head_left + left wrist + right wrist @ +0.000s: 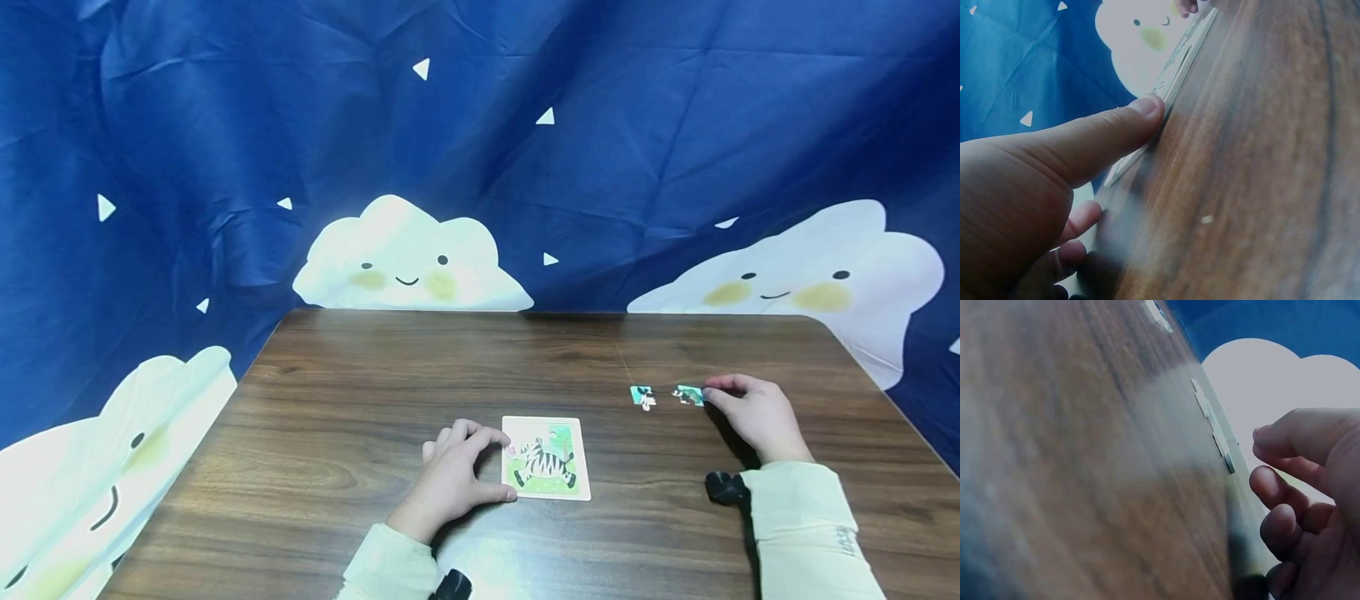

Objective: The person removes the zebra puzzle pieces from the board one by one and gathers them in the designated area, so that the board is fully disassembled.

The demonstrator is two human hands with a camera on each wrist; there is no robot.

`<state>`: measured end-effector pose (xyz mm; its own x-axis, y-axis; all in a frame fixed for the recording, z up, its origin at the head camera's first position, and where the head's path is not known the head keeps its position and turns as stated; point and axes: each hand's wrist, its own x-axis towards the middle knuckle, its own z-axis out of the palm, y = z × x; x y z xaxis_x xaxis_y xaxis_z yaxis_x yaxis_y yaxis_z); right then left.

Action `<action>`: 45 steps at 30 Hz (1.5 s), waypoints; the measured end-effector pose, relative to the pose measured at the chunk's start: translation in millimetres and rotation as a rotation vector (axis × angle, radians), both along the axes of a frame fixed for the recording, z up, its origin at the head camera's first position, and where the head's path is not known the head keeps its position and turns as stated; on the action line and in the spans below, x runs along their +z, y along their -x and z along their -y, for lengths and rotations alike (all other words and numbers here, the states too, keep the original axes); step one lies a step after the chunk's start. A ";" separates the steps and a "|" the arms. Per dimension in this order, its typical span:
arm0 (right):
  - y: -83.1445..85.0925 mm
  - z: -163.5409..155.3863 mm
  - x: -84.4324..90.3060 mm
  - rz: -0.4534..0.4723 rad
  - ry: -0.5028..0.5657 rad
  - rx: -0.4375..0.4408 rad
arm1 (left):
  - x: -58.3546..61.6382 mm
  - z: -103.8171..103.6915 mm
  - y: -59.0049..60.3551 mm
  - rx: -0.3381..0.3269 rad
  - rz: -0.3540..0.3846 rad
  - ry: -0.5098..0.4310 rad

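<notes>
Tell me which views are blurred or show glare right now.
Head view: sharp, soft sheen on the brown wooden table, wide-angle bend at edges. Left wrist view: left hand sharp, tabletop smeared with haze. Right wrist view: right hand and nearest puzzle piece soft, hazy.

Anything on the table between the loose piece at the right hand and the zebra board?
Only the other loose piece, just left of the piece at the right hand. Beyond it, bare table up to the zebra board, which the left hand touches.
</notes>
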<state>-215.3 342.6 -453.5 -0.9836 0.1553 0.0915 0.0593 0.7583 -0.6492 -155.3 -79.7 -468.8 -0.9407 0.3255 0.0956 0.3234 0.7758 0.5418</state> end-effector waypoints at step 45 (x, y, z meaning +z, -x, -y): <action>-8.1 147.5 5.8 0.097 0.078 0.474 | 4.1 0.5 0.0 0.002 0.015 -0.012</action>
<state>-207.2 195.1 -447.7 -0.9512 -0.3087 0.0015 -0.2173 0.6660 -0.7136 -155.2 -80.2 -464.7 -0.9426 0.3228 0.0855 0.3140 0.7700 0.5555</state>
